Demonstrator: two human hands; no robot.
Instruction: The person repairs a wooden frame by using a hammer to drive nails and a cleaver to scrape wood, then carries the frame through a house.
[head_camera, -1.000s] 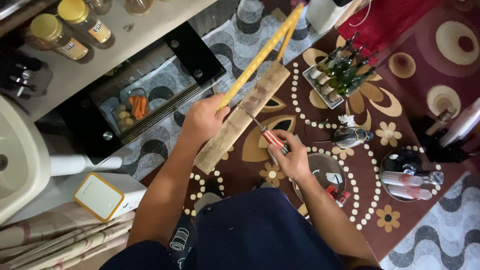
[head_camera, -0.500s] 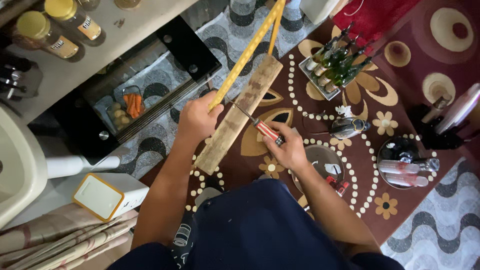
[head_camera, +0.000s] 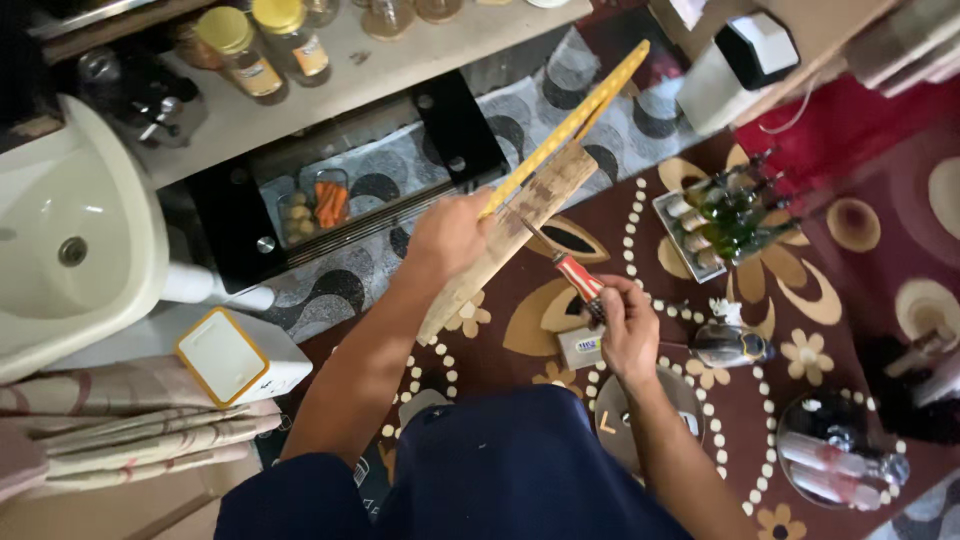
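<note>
Over the patterned carpet (head_camera: 880, 300), the left hand (head_camera: 450, 235) has its fingers closed around a yellow ruler (head_camera: 570, 125) laid along a wooden plank (head_camera: 510, 240), while the right hand (head_camera: 630, 330) grips a red-handled knife (head_camera: 570, 270), its tip on the plank.

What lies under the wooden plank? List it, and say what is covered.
Under the wooden plank lies a maroon floral rug, and past its far end grey patterned floor. The left hand and yellow ruler cover part of its top; the rug directly beneath is hidden.
</note>
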